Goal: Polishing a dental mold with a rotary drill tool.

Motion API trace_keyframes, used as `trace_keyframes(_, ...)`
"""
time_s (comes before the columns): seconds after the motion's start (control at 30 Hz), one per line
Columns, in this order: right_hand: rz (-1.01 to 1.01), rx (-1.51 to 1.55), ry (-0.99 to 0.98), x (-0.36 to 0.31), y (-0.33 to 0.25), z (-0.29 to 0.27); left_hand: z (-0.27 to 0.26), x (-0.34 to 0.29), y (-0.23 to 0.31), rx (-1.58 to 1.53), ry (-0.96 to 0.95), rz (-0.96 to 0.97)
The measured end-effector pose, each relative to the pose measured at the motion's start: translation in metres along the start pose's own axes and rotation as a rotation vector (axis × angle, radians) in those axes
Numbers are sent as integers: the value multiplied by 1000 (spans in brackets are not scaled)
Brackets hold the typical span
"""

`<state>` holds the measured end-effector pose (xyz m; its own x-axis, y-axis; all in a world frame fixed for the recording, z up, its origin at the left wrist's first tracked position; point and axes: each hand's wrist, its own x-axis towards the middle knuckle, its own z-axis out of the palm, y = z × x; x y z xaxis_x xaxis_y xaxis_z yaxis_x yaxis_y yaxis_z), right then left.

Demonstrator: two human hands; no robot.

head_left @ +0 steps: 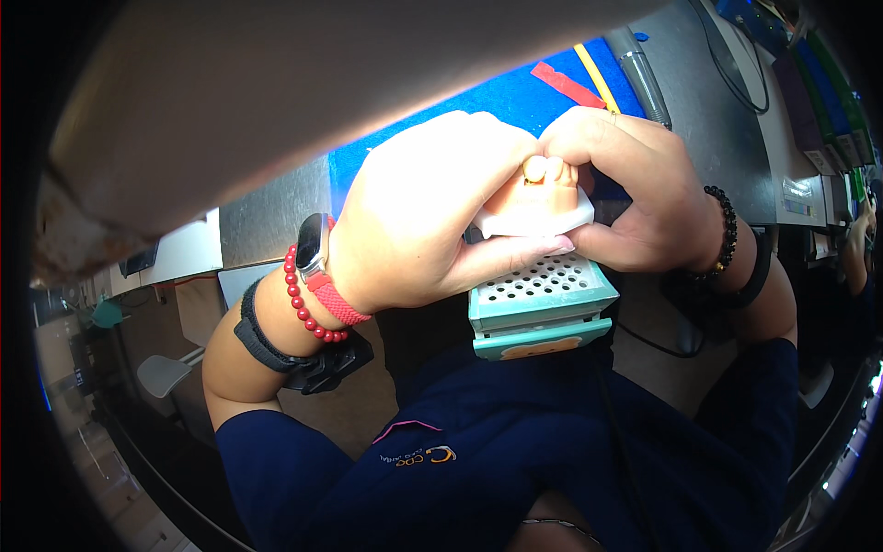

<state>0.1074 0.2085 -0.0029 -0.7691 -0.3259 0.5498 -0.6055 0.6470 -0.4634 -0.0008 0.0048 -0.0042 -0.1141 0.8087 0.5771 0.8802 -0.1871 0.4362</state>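
Between my two hands is a dental model (535, 219) with a white base, pinkish gums and a row of teeth. One yellowish tooth (534, 169) stands out from the paler ones beside it. My left hand (428, 207) is closed round the model's left side, its thumb along the lower edge of the base; bright light washes out much of this hand. From the right, my right hand (635, 189) grips the model, thumb near the base and index finger by the teeth. Below them is a teal box (543, 293) with a perforated white top.
Beyond my hands, a blue mat (492, 99) bears a red strip (567, 86), a yellow stick (598, 78) and a dark grey cylindrical tool (641, 75). A large blurred pale object (276, 110) crosses the upper left. Binders (819, 106) stand far right, near another person's arm (857, 248).
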Motion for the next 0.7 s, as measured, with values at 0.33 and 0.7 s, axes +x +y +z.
trace_keyframes(0.33, 5, -6, -9, 0, -1, -1, 0, -1, -2, -20, -8, 20)
trace_keyframes(0.7, 4, 2, -5, 0, 0, 0, 0, -1, -3, -9, -6, 36)
